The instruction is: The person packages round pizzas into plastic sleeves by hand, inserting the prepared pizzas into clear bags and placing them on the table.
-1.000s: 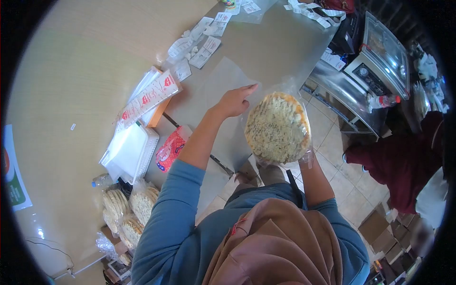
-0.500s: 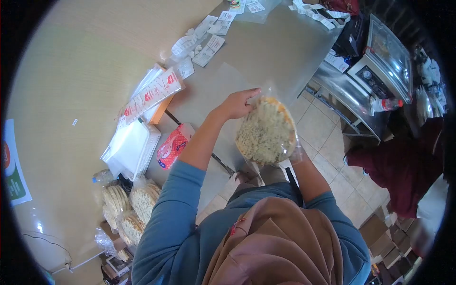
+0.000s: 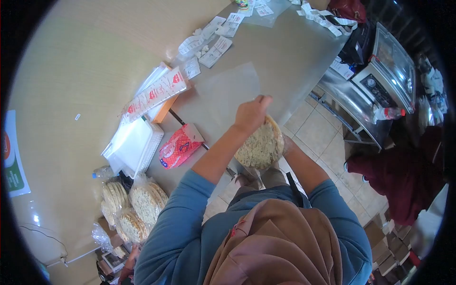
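Observation:
A round flat bread topped with a pale, speckled layer (image 3: 260, 148), in a clear plastic bag, is held up in front of my body, tilted. My left hand (image 3: 253, 114) is closed at the top edge of the bag, its fingers pinched together above the bread. Behind the right side of the bread is my right hand (image 3: 286, 145), mostly hidden by the bread and plastic, supporting it. A sheet of clear film (image 3: 230, 85) lies on the metal table (image 3: 289, 57) beyond my left hand.
Bagged stacks of flat breads (image 3: 147, 202) stand at lower left, near another person's hand (image 3: 133, 254). A white basket (image 3: 149, 147), a pink packet (image 3: 180, 146) and paper slips (image 3: 216, 51) lie leftward. A sealing machine (image 3: 380, 80) and a person in dark red (image 3: 399, 175) are at right.
My left hand has closed on the bag's top edge. The bagged bread has moved left and tilted, with my right hand moving along. Another person's hand has appeared at lower left.

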